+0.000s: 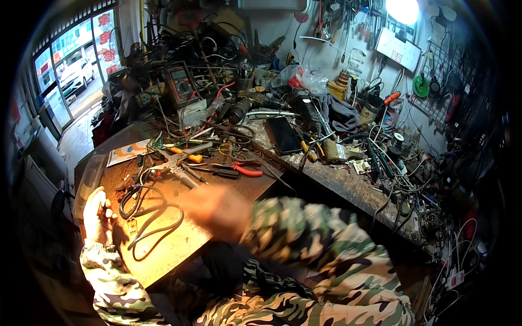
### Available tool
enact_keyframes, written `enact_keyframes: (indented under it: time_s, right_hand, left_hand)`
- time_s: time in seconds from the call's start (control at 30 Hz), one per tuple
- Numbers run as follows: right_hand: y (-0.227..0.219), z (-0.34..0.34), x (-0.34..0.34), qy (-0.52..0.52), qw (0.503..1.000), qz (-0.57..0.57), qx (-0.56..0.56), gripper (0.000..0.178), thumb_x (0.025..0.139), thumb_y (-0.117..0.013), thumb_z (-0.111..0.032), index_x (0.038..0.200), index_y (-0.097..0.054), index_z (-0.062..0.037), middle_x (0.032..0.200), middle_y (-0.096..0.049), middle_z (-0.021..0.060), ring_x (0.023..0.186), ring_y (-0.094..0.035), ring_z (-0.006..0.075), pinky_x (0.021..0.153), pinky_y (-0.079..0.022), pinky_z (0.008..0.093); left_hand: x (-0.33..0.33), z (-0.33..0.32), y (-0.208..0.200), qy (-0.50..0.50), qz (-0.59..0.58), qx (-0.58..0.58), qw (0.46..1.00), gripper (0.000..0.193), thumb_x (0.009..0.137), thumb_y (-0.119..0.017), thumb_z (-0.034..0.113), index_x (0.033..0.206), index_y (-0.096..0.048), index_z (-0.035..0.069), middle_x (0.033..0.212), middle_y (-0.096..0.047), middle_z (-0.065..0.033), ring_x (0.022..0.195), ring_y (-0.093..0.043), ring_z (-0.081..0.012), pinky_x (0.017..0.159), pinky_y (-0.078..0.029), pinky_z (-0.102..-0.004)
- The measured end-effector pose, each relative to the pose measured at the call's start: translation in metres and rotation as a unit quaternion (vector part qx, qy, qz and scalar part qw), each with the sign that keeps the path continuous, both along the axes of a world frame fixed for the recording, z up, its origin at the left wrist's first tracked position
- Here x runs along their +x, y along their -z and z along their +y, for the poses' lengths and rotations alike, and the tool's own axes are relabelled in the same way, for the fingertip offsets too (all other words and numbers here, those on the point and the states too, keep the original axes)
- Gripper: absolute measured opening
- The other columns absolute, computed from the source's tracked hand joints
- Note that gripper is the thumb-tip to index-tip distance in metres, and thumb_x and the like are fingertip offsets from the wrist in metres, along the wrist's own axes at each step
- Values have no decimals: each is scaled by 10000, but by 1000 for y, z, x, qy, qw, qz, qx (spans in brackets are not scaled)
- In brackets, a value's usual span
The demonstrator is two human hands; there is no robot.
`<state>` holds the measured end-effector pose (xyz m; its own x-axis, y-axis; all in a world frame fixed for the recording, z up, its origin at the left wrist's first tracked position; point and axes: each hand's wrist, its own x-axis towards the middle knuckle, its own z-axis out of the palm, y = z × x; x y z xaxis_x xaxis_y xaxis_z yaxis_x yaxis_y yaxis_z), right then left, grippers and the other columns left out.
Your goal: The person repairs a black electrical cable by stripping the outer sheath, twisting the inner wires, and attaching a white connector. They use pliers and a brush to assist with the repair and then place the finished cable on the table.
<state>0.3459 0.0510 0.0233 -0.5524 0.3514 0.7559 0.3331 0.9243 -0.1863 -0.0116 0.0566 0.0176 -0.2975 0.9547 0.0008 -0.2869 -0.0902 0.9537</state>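
My left hand (98, 218) is at the left edge of the brown work board (190, 239), its fingers curled together. A small pale spot shows at the fingertips; what it is I cannot make out. My right hand (220, 211) is smeared by motion over the board's middle, its fingers unreadable. Just beyond it lies a greyish metal tool (178, 167), perhaps touching the hand. Between my hands a dark cable (157, 234) lies in loops. Red-handled pliers (247, 169) and a yellow-handled tool (187, 155) lie farther back.
A clear plastic tray (89, 182) stands at the board's left edge. On the right-hand bench are a black phone-like slab (283, 136), a brush (334, 152) and tangled wires. A multimeter (182, 84) stands at the back. A dark gap (321, 190) separates board and bench.
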Motion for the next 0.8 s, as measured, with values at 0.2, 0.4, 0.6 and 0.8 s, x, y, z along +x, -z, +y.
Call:
enact_keyframes:
  time_s: [0.2,0.4,0.6,0.8]
  right_hand:
    - [-47,93,244,511,851,-116,-27,177,764,-654,-170,889,-707,-57,885,-694,211,871,-679,398,774,-551,484]
    - [-41,75,370,532,804,-98,-248,250,699,-681,-163,911,-757,-57,874,-712,225,840,-699,393,761,-562,460]
    - [7,44,413,484,733,-382,-285,412,682,-742,-178,1057,-695,-15,956,-707,190,844,-686,384,754,-549,444]
    - [11,-7,485,464,740,-392,-290,331,818,-629,-182,1093,-638,3,933,-669,186,805,-651,374,686,-519,451]
  left_hand:
    - [26,11,1,66,4,15,998,371,968,-672,225,1279,-534,77,840,-613,13,619,-593,-59,546,-552,-240]
    - [1,0,7,63,37,35,997,362,971,-659,178,1300,-548,76,944,-638,-23,719,-622,-76,646,-576,-246]
    - [0,-2,5,140,23,68,987,463,920,-683,90,1344,-512,15,1032,-644,-77,807,-615,-142,701,-518,-280]
    - [40,-6,-11,214,-74,55,972,435,947,-654,100,1346,-511,0,1127,-657,-136,872,-668,-180,778,-562,-308]
